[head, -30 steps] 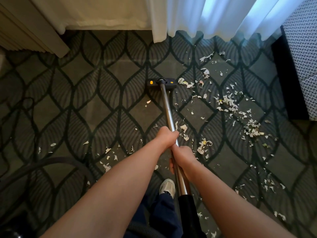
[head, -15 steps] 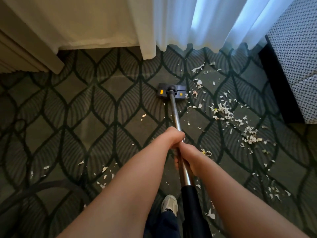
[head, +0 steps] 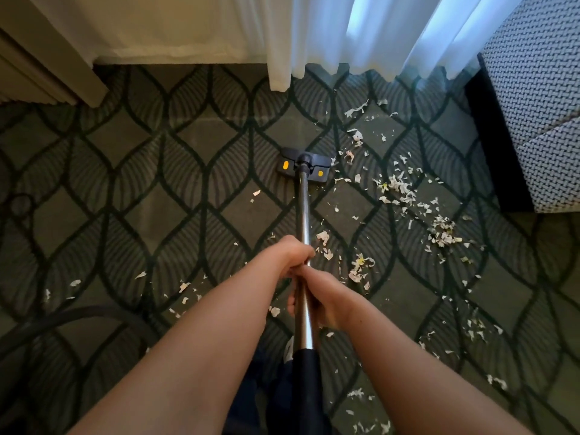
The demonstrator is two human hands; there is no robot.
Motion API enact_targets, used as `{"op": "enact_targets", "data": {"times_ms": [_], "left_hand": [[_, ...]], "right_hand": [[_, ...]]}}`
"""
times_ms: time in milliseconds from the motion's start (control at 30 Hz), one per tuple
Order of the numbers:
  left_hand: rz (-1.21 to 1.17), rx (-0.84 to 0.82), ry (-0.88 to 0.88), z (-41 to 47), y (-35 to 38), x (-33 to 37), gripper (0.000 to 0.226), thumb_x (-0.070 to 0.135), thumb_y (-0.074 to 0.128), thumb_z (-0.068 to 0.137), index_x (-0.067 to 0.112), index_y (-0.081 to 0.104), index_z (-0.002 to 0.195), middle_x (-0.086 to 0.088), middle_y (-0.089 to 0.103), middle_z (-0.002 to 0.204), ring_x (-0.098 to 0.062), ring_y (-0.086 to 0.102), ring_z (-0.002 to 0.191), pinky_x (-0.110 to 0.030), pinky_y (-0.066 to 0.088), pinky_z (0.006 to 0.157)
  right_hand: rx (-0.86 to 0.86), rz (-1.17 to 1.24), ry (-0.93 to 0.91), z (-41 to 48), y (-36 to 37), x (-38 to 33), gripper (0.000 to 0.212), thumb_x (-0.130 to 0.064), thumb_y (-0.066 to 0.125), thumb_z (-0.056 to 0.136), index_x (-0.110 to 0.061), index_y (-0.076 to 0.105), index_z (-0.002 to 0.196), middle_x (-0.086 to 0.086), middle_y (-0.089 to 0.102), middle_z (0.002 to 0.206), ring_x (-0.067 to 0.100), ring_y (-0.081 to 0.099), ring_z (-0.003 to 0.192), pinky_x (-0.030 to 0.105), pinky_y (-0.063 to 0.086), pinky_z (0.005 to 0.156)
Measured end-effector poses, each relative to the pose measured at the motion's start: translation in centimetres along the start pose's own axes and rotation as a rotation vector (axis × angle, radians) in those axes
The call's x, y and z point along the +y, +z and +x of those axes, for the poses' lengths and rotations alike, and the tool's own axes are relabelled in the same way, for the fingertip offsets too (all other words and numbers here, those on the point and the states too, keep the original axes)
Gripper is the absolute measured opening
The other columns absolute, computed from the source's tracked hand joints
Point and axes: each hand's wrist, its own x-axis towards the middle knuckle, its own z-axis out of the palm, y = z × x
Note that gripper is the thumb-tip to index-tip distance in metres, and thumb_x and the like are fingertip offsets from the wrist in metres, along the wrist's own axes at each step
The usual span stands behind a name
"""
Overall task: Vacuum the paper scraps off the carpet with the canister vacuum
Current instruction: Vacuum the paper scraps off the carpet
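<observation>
On the carpet, the floor head sits left of the thickest paper scraps. I have left hand and right hand clenched round the wand. Pushing straight ahead risks sucking in the curtain hem and bypassing the scraps.

Two bare forearms fill the near part of the view, the left forearm and the right forearm, with no sleeve covering them up to the picture's edge. Each ends in a bare hand, the left hand and the right hand. Between the arms are dark navy trousers. Just beyond them is a sliver of a pale shoe.
</observation>
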Motion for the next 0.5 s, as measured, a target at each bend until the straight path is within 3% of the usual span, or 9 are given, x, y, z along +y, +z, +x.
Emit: {"op": "enact_targets", "data": {"times_ms": [133, 233, 300, 367, 433, 500], "left_hand": [[-0.016, -0.034, -0.028, 0.1, -0.4, -3.4, 0.027, 0.023, 0.06, 0.094, 0.009, 0.058, 0.117, -0.012, 0.069, 0.104, -0.022, 0.071, 0.094, -0.031, 0.061, 0.076], [-0.027, -0.046, -0.044, -0.6, -0.8, -5.6, 0.026, 0.019, 0.058, 0.095, 0.006, 0.059, 0.117, -0.011, 0.066, 0.101, -0.02, 0.068, 0.085, -0.029, 0.06, 0.066], [-0.074, -0.039, -0.048, -1.0, -1.2, -6.7, 0.024, 0.016, 0.058, 0.095, 0.004, 0.061, 0.116, -0.012, 0.067, 0.098, -0.021, 0.067, 0.081, -0.029, 0.058, 0.061], [-0.128, 0.012, -0.053, -1.1, -1.9, -7.9, 0.026, 0.02, 0.062, 0.093, 0.005, 0.064, 0.114, -0.014, 0.07, 0.1, -0.026, 0.07, 0.089, -0.038, 0.06, 0.077], [-0.2, 0.049, -0.071, -1.3, -2.5, -9.1, 0.029, 0.027, 0.063, 0.092, 0.005, 0.066, 0.111, -0.014, 0.073, 0.097, -0.026, 0.071, 0.086, -0.042, 0.059, 0.085], [-0.255, 0.036, -0.097, -1.9, -2.8, -10.2, 0.035, 0.033, 0.061, 0.093, 0.004, 0.066, 0.112, -0.014, 0.074, 0.096, -0.025, 0.072, 0.081, -0.039, 0.06, 0.08]], "right_hand": [[-0.18, 0.006, 0.103, 0.6, 0.2, 2.5, 0.031, -0.031, 0.051, 0.1, -0.005, 0.054, 0.116, 0.011, 0.06, 0.08, 0.022, 0.065, 0.067, 0.036, 0.059, 0.068], [-0.188, -0.132, 0.164, 1.2, 0.2, 3.7, 0.045, -0.037, 0.047, 0.098, -0.002, 0.056, 0.125, 0.013, 0.068, 0.095, 0.026, 0.07, 0.085, 0.038, 0.059, 0.077], [-0.116, -0.206, 0.199, 1.4, 0.2, 3.7, 0.048, -0.039, 0.039, 0.099, -0.001, 0.061, 0.118, 0.015, 0.071, 0.1, 0.027, 0.071, 0.088, 0.038, 0.059, 0.075], [0.029, -0.264, 0.187, 2.3, 0.4, 3.6, 0.052, -0.039, 0.029, 0.103, 0.0, 0.06, 0.116, 0.018, 0.071, 0.1, 0.029, 0.07, 0.088, 0.038, 0.058, 0.073], [0.169, -0.267, 0.123, 3.9, 0.9, 3.7, 0.05, -0.038, 0.029, 0.105, 0.001, 0.057, 0.117, 0.019, 0.069, 0.1, 0.031, 0.069, 0.088, 0.04, 0.058, 0.073], [0.235, -0.216, 0.039, 5.7, 2.0, 3.7, 0.039, -0.03, 0.034, 0.105, 0.0, 0.057, 0.112, 0.018, 0.068, 0.097, 0.03, 0.069, 0.082, 0.04, 0.057, 0.072]]}}
